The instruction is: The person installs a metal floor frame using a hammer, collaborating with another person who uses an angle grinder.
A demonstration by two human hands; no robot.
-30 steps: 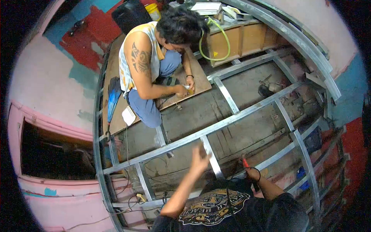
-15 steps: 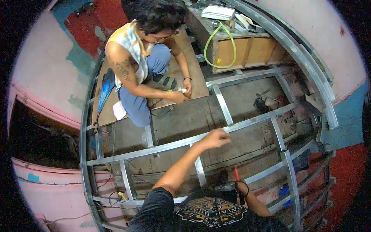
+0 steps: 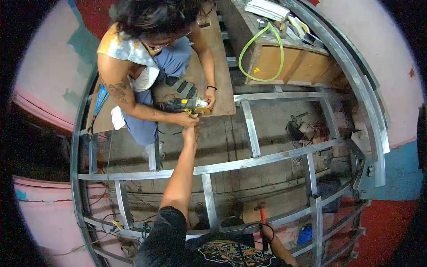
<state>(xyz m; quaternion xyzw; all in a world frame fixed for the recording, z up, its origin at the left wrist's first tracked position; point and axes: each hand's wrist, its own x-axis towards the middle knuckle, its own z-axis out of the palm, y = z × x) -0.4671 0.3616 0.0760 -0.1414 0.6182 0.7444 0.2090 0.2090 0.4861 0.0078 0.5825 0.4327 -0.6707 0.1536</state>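
Red tool (image 3: pixel 263 215) clamped in right hand (image 3: pixel 267 232), left hand (image 3: pixel 190 134), fingers unclear, touching person's hand (image 3: pixel 186 120)

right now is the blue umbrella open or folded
Folded: the umbrella shows as a slim, tapering bundle, its blue cloth gathered in rather than spread.

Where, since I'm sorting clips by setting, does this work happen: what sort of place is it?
Probably a room being renovated, in use as a metalworking site. A ladder-like metal frame spans the floor, an angle grinder is out, and the walls are patchy pink, blue and red.
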